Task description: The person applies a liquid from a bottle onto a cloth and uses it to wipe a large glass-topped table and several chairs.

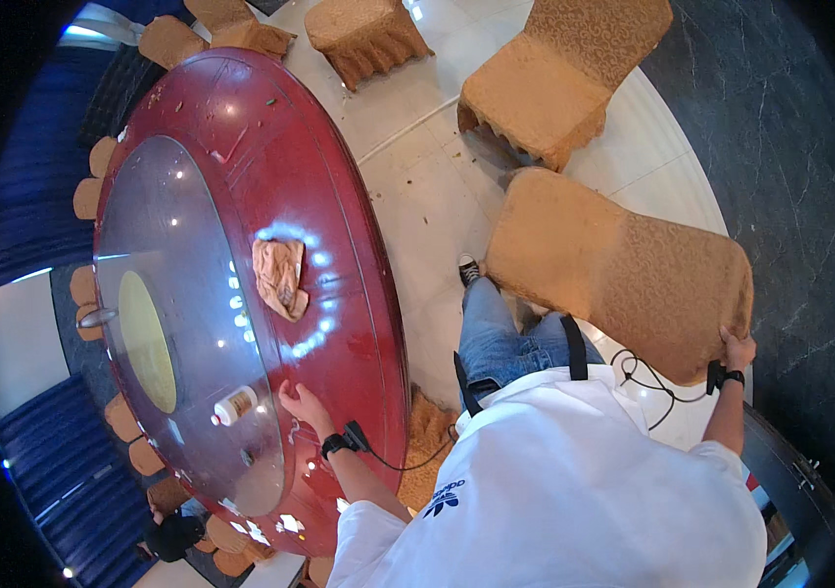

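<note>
My right hand (739, 349) grips the top edge of the backrest of a chair in a patterned orange-gold cover (608, 264). My left hand (302, 404) hovers at the large round red table (314, 169), fingers loosely parted, holding nothing. Just beyond it, a white plastic bottle with a red cap (235, 406) lies on its side on the glass turntable (182, 470). A crumpled orange-brown cloth (280, 279) rests on the red tabletop, farther along from that hand. Both wrists carry a black strap with a cable.
Covered chairs stand nearby, one (535, 88) ahead and another (366, 37) farther off. Paper scraps (289, 523) and crumbs dot the table. Across it is a person in a black cap (173, 535). Debris lies on the tiled floor (417, 198). A cable (652, 382) hangs by my right wrist.
</note>
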The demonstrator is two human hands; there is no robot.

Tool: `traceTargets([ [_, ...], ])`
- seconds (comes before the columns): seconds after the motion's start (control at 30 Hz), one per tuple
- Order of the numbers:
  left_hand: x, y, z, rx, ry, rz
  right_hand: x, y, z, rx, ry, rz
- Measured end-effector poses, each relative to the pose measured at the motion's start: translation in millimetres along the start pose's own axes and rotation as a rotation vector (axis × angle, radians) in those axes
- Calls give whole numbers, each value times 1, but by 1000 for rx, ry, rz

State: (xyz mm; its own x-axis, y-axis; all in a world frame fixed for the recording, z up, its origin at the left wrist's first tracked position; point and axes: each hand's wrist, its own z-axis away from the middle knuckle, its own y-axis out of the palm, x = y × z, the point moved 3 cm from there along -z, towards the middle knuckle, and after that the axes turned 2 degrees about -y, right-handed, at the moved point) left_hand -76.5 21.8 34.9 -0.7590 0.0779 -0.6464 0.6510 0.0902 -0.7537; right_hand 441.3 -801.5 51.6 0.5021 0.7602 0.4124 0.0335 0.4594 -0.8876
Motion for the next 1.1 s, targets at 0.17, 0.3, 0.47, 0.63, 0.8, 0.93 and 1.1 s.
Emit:
traceTargets([
  [0.17,-21,60,-72,92,-34,-19,27,-1,-49,-174,94,299],
  [0.3,-68,95,-145,220,147,-30,69,26,-75,-242,113,400],
  [0.47,-107,159,-162,353,86,-103,88,51,-27,-48,-79,537],
  [0.63,-128,208,-142,287,268,-113,72,78,39,13,-60,565],
  [0.8,-103,222,-123,259,145,96,41,62,71,12,73,591],
  [0.93,-96,229,-100,143,162,-27,-9,21,63,-79,45,466],
  [1.1,-105,212,-41,85,199,-5,-73,10,0,-149,-3,441],
])
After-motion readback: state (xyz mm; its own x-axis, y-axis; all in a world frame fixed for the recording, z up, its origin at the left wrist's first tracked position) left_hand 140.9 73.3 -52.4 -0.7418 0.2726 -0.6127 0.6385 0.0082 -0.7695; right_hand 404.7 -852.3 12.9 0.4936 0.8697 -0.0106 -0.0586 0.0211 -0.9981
